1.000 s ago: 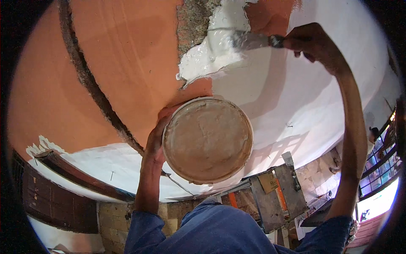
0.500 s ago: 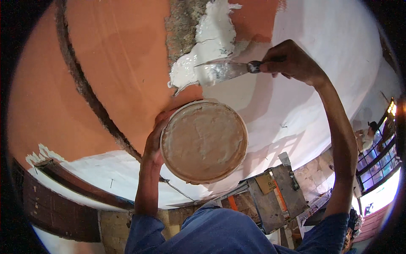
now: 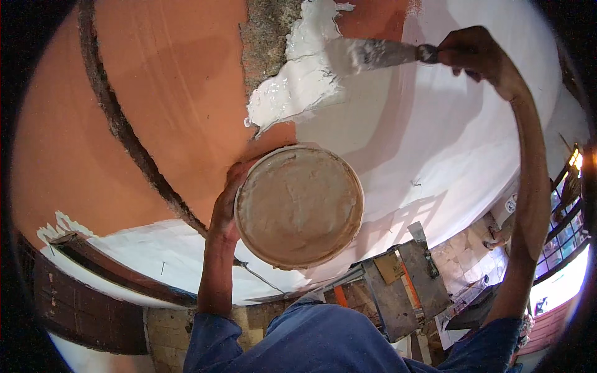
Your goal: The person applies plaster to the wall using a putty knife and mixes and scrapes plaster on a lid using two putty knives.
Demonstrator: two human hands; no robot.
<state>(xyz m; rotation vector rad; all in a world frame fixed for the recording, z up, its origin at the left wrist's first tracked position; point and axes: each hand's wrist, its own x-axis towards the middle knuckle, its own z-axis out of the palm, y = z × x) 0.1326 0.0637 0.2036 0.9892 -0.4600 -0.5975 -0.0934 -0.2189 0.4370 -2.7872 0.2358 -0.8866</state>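
Putty knife is up at the wall, blade tip over the right edge of the wet white filler. Long axis runs near level across the view: blade points left, handle right. Blade is slightly blurred, can't tell if it presses or just skims.

Right hand is closed round the handle, fingers curled in.

Writing: the brown cardboard piece on the grey boards at lower right has dark print, too small to read.

Container: one round tub, pale rim, filled about to the brim with beige paste, surface lumpy. Open face is toward the camera. Depth hidden. Sits below the filler patch, in front of the wall.

Left hand grips the tub's left side; fingertips are out of sight behind it.

Wall: orange paint left, rough bare strip bordering the filler, whitish coat right.
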